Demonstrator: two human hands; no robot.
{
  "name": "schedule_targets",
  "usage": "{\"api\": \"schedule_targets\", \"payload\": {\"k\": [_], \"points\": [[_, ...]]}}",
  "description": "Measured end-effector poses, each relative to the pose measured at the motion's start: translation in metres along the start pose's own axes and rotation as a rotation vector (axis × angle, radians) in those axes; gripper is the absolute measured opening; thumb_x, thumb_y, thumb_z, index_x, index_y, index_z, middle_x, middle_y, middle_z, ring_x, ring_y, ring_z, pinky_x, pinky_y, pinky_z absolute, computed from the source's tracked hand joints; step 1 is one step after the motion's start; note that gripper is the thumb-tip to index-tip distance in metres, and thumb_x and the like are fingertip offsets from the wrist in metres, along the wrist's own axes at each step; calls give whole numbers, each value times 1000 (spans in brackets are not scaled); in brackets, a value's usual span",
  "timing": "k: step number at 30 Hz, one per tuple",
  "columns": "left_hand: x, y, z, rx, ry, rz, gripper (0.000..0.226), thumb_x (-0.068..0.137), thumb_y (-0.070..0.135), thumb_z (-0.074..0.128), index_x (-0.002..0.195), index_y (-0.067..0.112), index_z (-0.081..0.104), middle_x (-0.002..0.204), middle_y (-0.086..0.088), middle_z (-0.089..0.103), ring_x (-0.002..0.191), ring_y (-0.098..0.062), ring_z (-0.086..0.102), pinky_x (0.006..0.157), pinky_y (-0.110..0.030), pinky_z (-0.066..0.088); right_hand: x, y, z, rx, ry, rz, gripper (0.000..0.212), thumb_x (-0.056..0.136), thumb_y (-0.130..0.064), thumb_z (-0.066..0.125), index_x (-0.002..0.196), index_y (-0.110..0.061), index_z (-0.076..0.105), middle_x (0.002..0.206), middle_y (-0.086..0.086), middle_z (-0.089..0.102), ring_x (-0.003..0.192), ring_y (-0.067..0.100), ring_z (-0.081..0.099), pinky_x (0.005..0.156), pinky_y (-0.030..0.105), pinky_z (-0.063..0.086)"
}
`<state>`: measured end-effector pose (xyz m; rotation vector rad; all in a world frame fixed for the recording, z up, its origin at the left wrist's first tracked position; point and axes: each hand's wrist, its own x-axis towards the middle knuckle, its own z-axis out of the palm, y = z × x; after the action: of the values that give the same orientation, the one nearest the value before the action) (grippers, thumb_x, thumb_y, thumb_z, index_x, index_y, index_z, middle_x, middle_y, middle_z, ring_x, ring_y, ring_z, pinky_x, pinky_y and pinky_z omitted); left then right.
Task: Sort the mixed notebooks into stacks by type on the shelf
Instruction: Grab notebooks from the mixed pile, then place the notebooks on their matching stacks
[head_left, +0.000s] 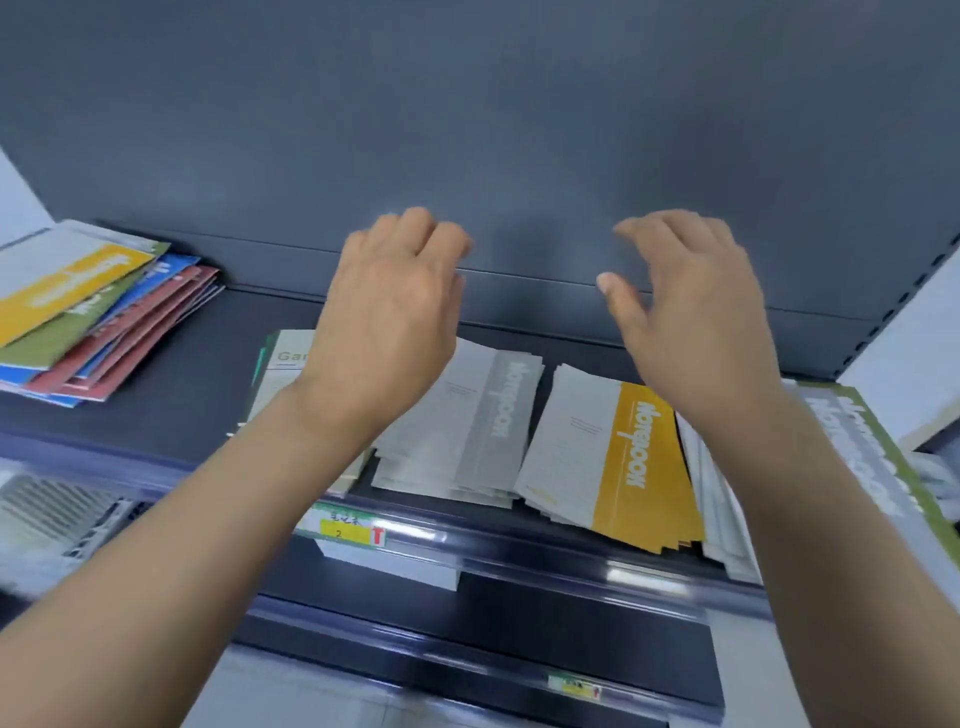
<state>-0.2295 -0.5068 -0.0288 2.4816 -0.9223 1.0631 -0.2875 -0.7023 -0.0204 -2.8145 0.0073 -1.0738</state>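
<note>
Several notebook stacks lie on a dark shelf (171, 415). A grey-banded stack (467, 426) sits in the middle, a yellow-banded stack (623, 457) to its right, and a green-banded stack (872, 457) at the far right. A pale stack marked "Gar" (280, 374) lies partly under my left arm. At the far left is a mixed pile (93, 322) with yellow, green, blue and red covers. My left hand (389, 306) hovers over the middle stacks, fingers loosely curled, holding nothing. My right hand (691, 306) hovers above the yellow stack, fingers spread and empty.
The shelf's dark back panel (467, 130) rises behind the stacks. A price rail with a yellow label (348, 530) runs along the front edge. A lower shelf (493, 639) with another label sits below. A white slatted item (52, 514) lies at lower left.
</note>
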Motion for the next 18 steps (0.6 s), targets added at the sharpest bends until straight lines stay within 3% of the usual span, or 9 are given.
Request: {"api": "schedule_targets", "payload": {"k": [3, 9, 18], "points": [[-20, -48, -32, 77, 17, -53, 14, 83, 3, 53, 94, 3, 61, 86, -16, 56, 76, -35, 52, 67, -38, 32, 18, -61, 7, 71, 2, -55, 32, 88, -17, 59, 117, -4, 57, 117, 14, 58, 109, 36, 49, 86, 42, 38], [-59, -144, -99, 90, 86, -67, 16, 80, 3, 55, 95, 1, 61, 86, -19, 58, 75, -38, 54, 66, -44, 46, 41, -196, 19, 129, -33, -147, 34, 92, -22, 55, 123, -8, 54, 125, 9, 54, 115, 31, 44, 92, 37, 32], [-117, -286, -181, 147, 124, -130, 21, 84, 9, 56, 102, 0, 62, 95, -18, 60, 84, -39, 56, 71, -47, 47, 68, -368, 56, 171, -55, -200, 34, 92, -23, 54, 124, -9, 53, 126, 8, 53, 117, 29, 43, 92, 35, 29]]}}
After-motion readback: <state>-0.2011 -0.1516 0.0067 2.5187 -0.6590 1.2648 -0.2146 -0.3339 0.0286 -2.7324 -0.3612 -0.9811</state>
